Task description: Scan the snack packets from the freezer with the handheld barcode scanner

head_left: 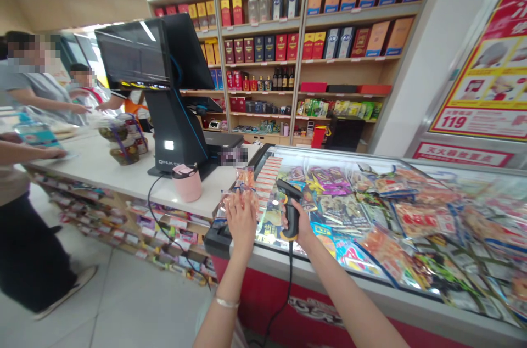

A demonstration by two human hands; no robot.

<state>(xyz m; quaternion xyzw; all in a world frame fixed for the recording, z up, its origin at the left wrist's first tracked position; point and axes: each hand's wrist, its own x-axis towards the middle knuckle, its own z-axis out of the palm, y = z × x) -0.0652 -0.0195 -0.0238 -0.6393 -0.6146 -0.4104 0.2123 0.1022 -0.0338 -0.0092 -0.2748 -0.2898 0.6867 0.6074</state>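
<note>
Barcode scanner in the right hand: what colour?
The barcode scanner is black with yellow trim at the handle base; head view.

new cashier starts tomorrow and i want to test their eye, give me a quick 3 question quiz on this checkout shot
1. True or false: the right hand grips a corded barcode scanner.
2. What does the left hand rest on? A) a red box B) a clear snack packet C) a bottle
3. What colour is the cup on the white counter beside the till stand?

Key: 1 true; 2 B; 3 pink
</note>
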